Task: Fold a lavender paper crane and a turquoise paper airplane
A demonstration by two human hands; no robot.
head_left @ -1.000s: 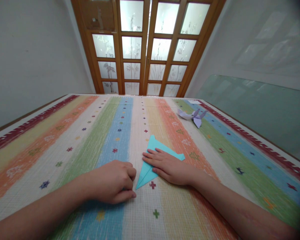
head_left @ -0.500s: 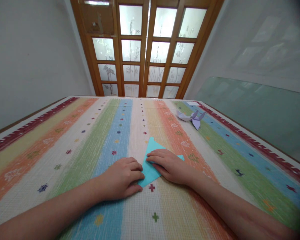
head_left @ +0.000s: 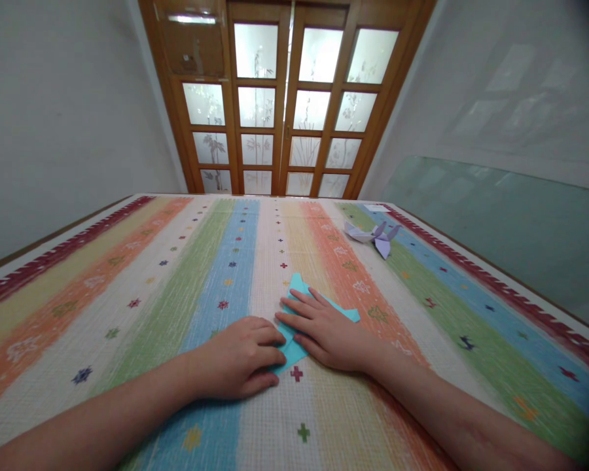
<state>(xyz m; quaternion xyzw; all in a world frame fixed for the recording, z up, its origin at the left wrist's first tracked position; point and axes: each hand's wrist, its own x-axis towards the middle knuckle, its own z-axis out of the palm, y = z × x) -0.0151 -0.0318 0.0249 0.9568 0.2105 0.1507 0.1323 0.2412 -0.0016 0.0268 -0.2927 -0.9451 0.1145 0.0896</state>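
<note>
A folded sheet of turquoise origami paper lies flat on the striped tablecloth in front of me, partly covered by both hands. My left hand is curled at the paper's left edge; its bent fingertips rest on the near left corner, with the thumb close beside it. Across the middle of the sheet lies my right hand, palm down with the fingers spread apart. One tip of the paper shows beyond the right fingers, another to the right of that hand.
A lilac folded-paper figure stands farther back on the right of the tablecloth. Near the far right corner lies a small white piece. Wooden doors with glass panes stand behind the table, and a pale green panel is at right.
My right hand's fingers have spread and moved slightly left over the paper, covering more of its middle. The left hand stays at the left corner. The camera view has shifted slightly.
</note>
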